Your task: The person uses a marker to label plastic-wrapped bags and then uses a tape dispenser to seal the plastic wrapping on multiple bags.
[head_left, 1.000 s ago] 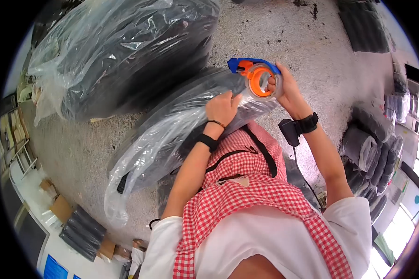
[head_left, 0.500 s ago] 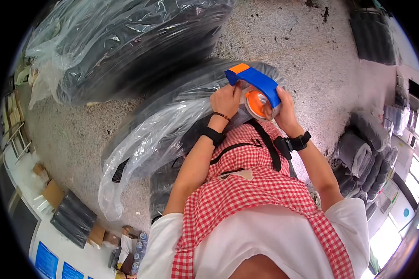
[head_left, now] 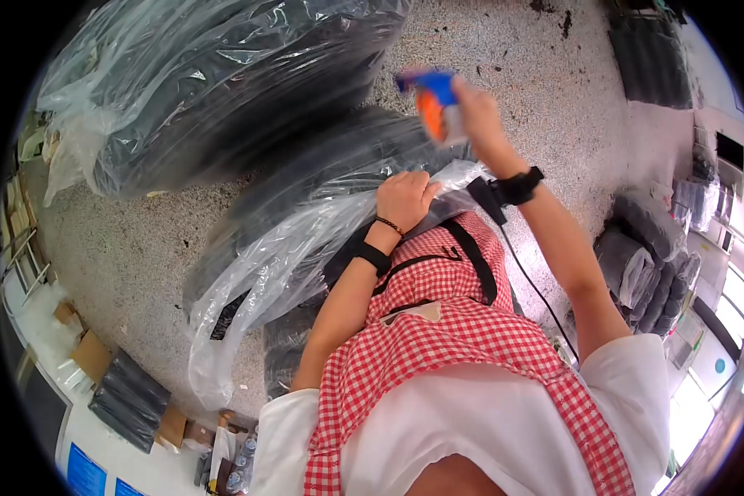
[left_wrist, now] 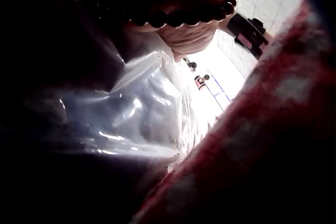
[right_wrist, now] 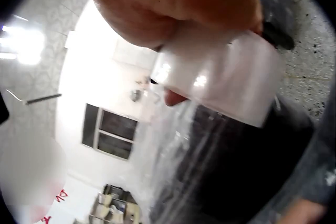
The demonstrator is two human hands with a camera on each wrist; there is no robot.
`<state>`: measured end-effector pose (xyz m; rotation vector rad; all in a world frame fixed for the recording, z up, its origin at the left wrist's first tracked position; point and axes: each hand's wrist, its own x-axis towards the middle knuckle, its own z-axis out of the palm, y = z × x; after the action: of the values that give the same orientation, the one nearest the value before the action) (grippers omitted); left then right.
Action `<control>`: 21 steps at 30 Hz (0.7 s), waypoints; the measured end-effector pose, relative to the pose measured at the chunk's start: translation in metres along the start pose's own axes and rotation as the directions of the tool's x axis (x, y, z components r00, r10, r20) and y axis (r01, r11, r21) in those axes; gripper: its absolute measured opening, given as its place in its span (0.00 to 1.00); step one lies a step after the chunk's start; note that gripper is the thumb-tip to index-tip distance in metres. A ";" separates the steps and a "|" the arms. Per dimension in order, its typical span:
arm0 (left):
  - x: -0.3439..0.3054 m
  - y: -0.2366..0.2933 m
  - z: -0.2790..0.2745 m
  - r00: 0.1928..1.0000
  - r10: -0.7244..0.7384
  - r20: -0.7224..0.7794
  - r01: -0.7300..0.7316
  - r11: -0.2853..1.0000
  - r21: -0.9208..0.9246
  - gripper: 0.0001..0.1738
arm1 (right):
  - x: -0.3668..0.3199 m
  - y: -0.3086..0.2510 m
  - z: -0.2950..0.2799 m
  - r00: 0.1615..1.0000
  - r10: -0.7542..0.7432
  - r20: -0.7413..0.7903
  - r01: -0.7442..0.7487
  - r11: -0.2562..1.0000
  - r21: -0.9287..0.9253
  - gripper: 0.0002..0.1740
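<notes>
A blue and orange tape dispenser (head_left: 435, 99), blurred, is gripped by my right hand (head_left: 481, 120) above the far end of a dark bundle (head_left: 322, 165) in clear plastic. In the right wrist view, the pale roll of tape (right_wrist: 226, 77) shows under the right hand (right_wrist: 178, 3). My left hand (head_left: 405, 201) holds gathered clear plastic (head_left: 298, 236) at the near side of the bundle, its fingers curled. The left wrist view shows crumpled plastic (left_wrist: 142, 108) below the left hand (left_wrist: 189, 37); its fingertips are hidden there.
A larger plastic-wrapped dark bundle (head_left: 240, 91) lies at the upper left. More wrapped bundles (head_left: 649, 256) are stacked at the right, and another (head_left: 653, 62) lies at the upper right. Cardboard boxes (head_left: 93, 355) stand at the lower left. A black cable (head_left: 537, 289) hangs from the right wrist camera.
My right hand has lifted the dispenser up and away from the left hand, after bringing it close half a second ago. The left hand has stayed at the plastic, moving only slightly.
</notes>
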<state>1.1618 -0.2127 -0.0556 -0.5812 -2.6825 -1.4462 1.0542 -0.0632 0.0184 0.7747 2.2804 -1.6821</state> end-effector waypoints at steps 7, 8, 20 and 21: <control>0.005 -0.011 0.004 0.997 -0.067 -0.035 0.069 0.995 0.069 0.16 | -0.084 0.017 -0.034 0.981 0.070 0.183 -0.056 0.995 -0.082 0.22; 0.013 -0.014 0.001 0.997 -0.069 -0.035 0.071 0.995 0.069 0.16 | -0.105 0.012 -0.041 0.985 -0.018 0.171 0.050 0.982 -0.182 0.22; 0.086 -0.069 -0.050 0.989 -0.147 0.015 0.141 0.970 0.196 0.14 | -0.167 0.209 -0.064 0.929 -0.129 0.348 0.267 0.884 -0.384 0.23; 0.079 -0.069 -0.053 0.983 -0.146 0.113 0.125 0.976 0.178 0.14 | -0.147 0.226 -0.044 0.900 -0.178 0.398 0.353 0.833 -0.427 0.24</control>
<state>1.0574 -0.2663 -0.0644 -0.5016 -2.9591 -1.2282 1.3019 -0.0169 -0.0869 0.0375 2.4671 -1.1117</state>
